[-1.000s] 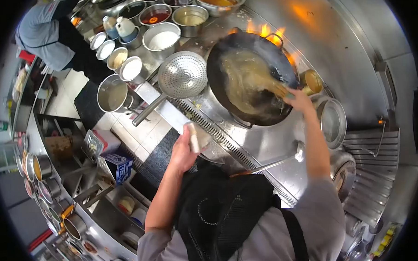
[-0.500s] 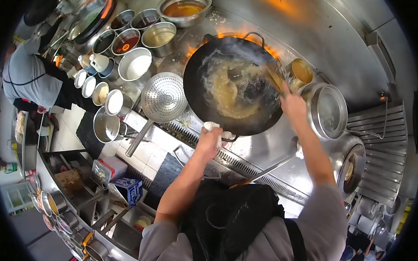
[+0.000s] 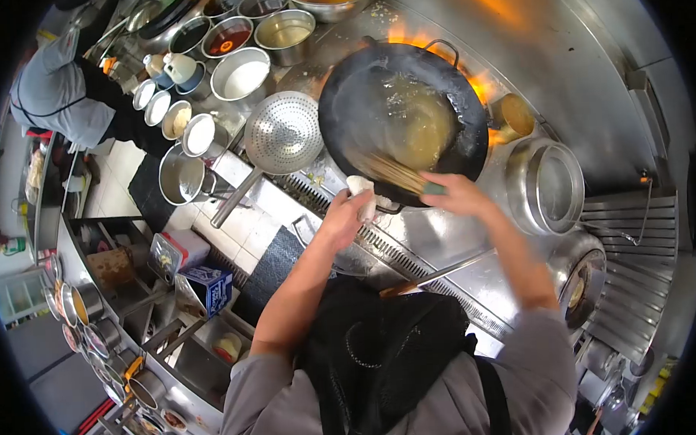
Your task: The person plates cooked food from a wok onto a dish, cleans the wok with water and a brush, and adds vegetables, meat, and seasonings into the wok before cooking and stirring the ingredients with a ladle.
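A dark wok (image 3: 359,94) sits over flames, with cloudy yellowish liquid (image 3: 422,134) in it. My right hand (image 3: 453,195) is closed round the green-banded end of a bamboo brush (image 3: 392,172), whose bristles lie inside the wok's near side. My left hand (image 3: 349,217) grips a folded white cloth (image 3: 361,195) at the wok's near rim, beside the near handle. Left of the wok rests a perforated strainer (image 3: 284,133). A ladle (image 3: 438,274) with a wooden handle end lies across the counter's front edge.
Metal pots of sauces and powders, one of them white-filled (image 3: 241,74), stand at the upper left. A brass-coloured pot (image 3: 512,117) and a lidded steel pot (image 3: 555,186) are right of the wok. Another person (image 3: 60,89) bends at the far left.
The brush has swept from the wok's right side to its near side with my right hand. My left hand has moved from off the wok to its near rim with the cloth.
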`<state>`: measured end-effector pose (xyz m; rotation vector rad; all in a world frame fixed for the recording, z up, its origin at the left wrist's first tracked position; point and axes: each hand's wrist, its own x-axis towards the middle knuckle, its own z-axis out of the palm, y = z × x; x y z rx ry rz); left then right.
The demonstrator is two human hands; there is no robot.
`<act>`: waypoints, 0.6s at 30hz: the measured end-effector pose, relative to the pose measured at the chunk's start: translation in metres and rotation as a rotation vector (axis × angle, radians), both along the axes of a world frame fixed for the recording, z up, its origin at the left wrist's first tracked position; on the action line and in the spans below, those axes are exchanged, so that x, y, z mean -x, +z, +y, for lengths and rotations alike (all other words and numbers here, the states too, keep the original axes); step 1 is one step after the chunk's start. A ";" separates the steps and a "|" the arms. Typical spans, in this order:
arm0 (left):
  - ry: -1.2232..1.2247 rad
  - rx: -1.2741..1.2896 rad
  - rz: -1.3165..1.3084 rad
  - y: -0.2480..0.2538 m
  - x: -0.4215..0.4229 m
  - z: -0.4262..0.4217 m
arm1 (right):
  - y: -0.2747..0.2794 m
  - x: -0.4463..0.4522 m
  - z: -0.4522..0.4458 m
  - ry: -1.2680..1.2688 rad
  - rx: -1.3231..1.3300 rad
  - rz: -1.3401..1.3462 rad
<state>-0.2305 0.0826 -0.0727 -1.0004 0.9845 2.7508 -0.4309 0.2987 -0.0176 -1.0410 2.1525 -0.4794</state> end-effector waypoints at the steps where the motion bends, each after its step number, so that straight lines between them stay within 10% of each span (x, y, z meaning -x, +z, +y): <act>1: 0.015 -0.009 -0.014 0.000 0.003 0.000 | 0.013 0.010 0.019 0.095 -0.019 -0.003; 4: 0.046 0.031 -0.122 0.013 0.014 0.005 | 0.094 0.029 0.000 -0.063 -0.499 -0.291; 9: -0.007 0.097 -0.130 -0.016 0.025 0.006 | 0.000 -0.014 -0.093 -0.234 -0.027 0.031; 18: -0.048 0.130 -0.110 -0.026 0.023 0.010 | -0.004 0.072 0.003 -0.210 -0.147 0.020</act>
